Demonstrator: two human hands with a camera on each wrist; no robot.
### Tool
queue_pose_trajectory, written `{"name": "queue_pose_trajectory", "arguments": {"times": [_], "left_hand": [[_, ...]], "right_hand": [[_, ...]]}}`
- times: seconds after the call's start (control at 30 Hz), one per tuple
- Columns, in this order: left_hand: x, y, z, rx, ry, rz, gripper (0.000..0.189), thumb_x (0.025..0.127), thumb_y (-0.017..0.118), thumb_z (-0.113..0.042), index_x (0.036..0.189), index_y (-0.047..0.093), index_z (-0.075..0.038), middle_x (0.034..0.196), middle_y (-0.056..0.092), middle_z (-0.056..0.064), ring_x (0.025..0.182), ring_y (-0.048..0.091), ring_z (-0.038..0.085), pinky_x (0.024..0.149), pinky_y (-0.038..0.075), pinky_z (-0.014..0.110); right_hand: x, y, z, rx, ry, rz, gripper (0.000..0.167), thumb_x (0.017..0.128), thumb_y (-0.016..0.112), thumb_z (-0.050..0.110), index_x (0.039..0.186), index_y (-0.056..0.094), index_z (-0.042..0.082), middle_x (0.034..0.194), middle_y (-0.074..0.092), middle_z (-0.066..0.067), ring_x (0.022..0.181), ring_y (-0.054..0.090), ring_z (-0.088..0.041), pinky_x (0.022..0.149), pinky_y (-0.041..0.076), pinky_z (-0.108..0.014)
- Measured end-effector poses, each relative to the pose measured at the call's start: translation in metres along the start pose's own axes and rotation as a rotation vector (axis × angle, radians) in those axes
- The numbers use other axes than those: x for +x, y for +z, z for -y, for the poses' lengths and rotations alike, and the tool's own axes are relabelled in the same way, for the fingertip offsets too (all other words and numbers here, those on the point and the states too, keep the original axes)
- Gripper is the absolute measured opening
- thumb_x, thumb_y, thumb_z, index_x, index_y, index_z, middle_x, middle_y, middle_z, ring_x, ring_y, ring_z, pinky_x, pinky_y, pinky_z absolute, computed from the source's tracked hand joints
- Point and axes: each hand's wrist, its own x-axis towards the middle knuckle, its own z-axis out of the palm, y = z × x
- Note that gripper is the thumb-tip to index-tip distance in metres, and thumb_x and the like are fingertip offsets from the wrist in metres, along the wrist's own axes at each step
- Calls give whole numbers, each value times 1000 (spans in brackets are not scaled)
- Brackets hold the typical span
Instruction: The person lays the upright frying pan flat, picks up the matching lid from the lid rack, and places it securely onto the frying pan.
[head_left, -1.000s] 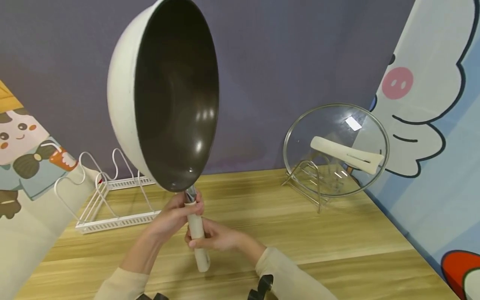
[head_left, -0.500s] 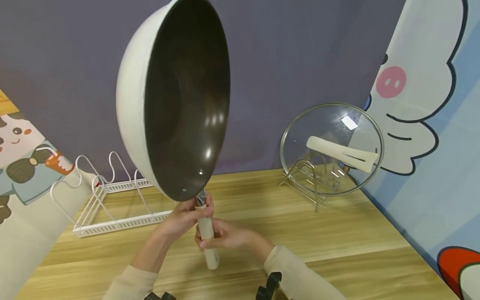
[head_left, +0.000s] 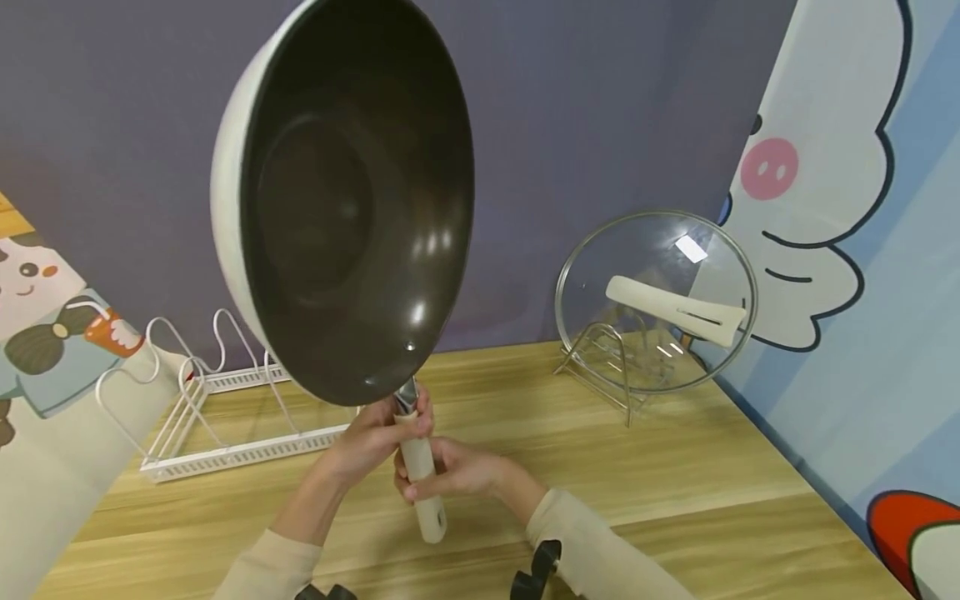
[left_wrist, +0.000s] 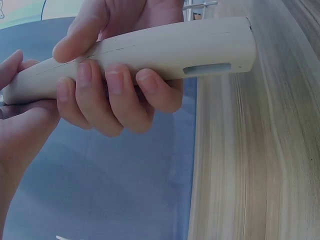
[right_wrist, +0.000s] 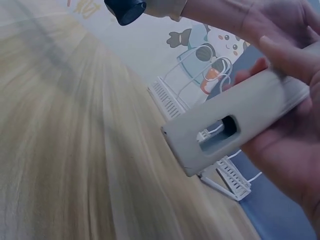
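A deep wok point(head_left: 360, 208), white outside and dark inside, is held up with its bowl at the top and its opening facing right and toward me. Its cream handle point(head_left: 422, 475) points down over the table. My left hand point(head_left: 372, 442) grips the handle's upper end, just below the metal joint at the bowl. Lower down, my right hand point(head_left: 457, 471) wraps the middle of the handle. In the left wrist view the right hand's fingers point(left_wrist: 117, 85) curl round the handle. The slotted handle end point(right_wrist: 200, 135) sticks out past the right hand in the right wrist view.
A white wire rack point(head_left: 247, 454) stands at the left on the wooden table point(head_left: 675, 483), partly behind the wok. At the right, a glass lid point(head_left: 656, 250) with a cream handle leans in a small metal stand point(head_left: 615, 358). A dark wall panel point(head_left: 562, 108) rises behind.
The wok shifted right, then its bowl turned so more of the dark inside and its round base show. Both hands keep their hold on the handle. The head view has shifted slightly.
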Motion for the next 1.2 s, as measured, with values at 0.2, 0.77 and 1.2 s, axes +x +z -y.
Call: {"name": "queue_pose_trajectory", "arguments": {"times": [0.2,0.77,1.2], "left_hand": [[3,1,0,42,-18,12,12,95,57,-14,98,46,-12,86,52,-10,80,49,3,74,44,22],[17,9,3,-121,32,210,15,95,50,-2,94,42,-15,86,48,-9,80,47,5,75,43,20],[19,4,7,-309,-11,230,17,93,43,-1,92,41,-18,83,45,-10,81,45,6,80,40,20]], "right_hand": [[4,-2,-9,129,-58,88,30,95,58,16,95,37,-4,86,57,12,82,56,-4,83,48,-23],[-8,-1,-6,280,-147,361,31,88,49,62,91,44,31,76,45,18,69,47,0,74,42,-18],[-13,23,1,303,-203,138,39,94,33,59,79,35,23,60,35,16,47,33,1,49,32,-15]]}}
